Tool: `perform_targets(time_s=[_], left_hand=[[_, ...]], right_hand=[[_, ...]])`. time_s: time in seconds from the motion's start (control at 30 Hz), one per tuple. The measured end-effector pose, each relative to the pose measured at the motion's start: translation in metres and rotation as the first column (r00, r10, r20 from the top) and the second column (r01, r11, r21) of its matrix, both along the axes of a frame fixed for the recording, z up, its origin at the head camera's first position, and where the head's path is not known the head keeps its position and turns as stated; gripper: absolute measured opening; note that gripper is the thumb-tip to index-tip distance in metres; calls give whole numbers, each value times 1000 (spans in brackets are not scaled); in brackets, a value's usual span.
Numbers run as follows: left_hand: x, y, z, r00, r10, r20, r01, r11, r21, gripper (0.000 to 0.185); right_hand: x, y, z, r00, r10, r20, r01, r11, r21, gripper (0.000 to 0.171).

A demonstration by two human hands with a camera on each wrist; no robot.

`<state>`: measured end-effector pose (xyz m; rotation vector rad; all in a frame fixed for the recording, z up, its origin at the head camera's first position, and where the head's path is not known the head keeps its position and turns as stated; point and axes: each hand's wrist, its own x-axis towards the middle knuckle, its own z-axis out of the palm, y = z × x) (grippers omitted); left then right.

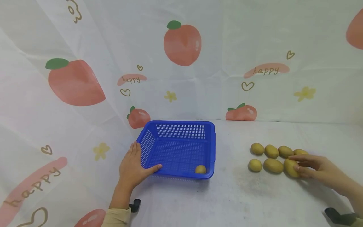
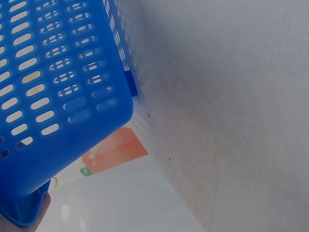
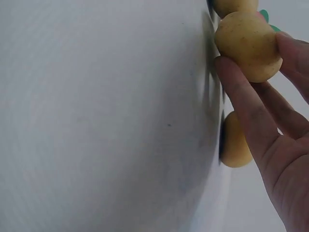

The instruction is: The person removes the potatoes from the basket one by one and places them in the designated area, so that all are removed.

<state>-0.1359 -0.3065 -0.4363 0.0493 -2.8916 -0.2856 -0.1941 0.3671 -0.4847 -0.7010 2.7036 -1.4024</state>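
Our left hand (image 1: 133,168) grips the blue basket's (image 1: 181,126) near-left corner, thumb hooked over the rim; one potato (image 1: 200,169) lies inside, lower centre. Bare counter (image 1: 232,176) separates basket from the potato rows (image 1: 270,151), lower right, where our right hand (image 1: 317,168) pinches the end potato (image 1: 290,167). The backdrop reads "happy" (image 1: 265,70).

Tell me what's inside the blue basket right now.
One potato lies inside the blue basket, at its near right corner. The rest of the slotted floor shows bare. The left hand holds the basket's near left corner, thumb hooked over the rim; that thumb hides a small patch of floor.
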Motion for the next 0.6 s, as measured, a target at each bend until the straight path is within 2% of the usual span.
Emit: perform_targets(time_s=[0.23, 0.47, 0.6], left_hand=[[1, 1, 0, 1000, 1, -1, -1, 1000, 3, 142], [1, 1, 0, 1000, 6, 4, -6, 1000, 5, 142], [1, 1, 0, 1000, 7, 7, -7, 1000, 2, 143]], right_hand=[[-1, 0, -1, 1000, -31, -3, 31, 997, 73, 34], [-4, 4, -1, 995, -84, -57, 93, 979, 184, 31], [-4, 5, 1, 991, -94, -91, 111, 973, 202, 29]])
